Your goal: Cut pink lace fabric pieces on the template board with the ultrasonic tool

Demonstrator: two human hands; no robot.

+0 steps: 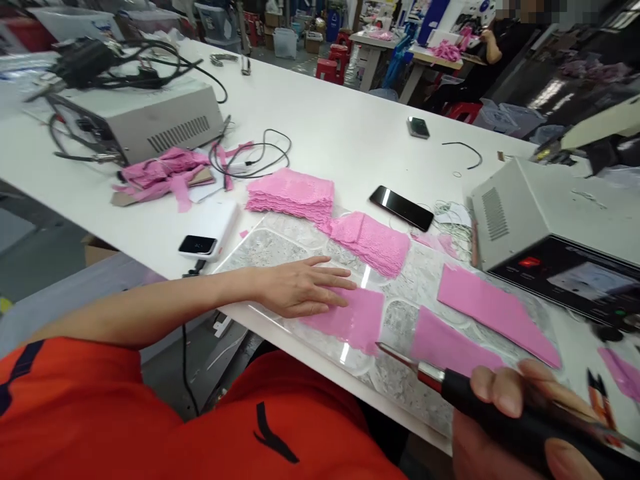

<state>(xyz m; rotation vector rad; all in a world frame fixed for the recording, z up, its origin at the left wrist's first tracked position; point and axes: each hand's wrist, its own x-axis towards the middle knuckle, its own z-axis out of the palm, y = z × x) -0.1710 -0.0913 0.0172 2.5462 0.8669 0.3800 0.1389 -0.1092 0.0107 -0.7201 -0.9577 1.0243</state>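
Note:
My left hand (300,287) lies flat, fingers spread, on a pink lace-edged fabric piece (363,317) on a clear patterned sheet (260,260). My right hand (520,413) grips a black-handled tool with a pointed metal tip (470,393). That tip is at the fabric's lower right corner; I cannot tell whether it touches. Right of it lies another pink fabric piece (445,343), partly behind the tool. A folded pink fabric stack (490,307) sits farther right. Behind my left hand are two piles of pink scalloped pieces, a left pile (290,193) and a right pile (373,240).
A grey control box (565,220) stands at the right, another grey box (150,120) with cables at the left. Pink scraps (165,173), a black phone (403,208) and a white power bank (200,245) lie on the white table (320,120). A person (500,60) sits beyond.

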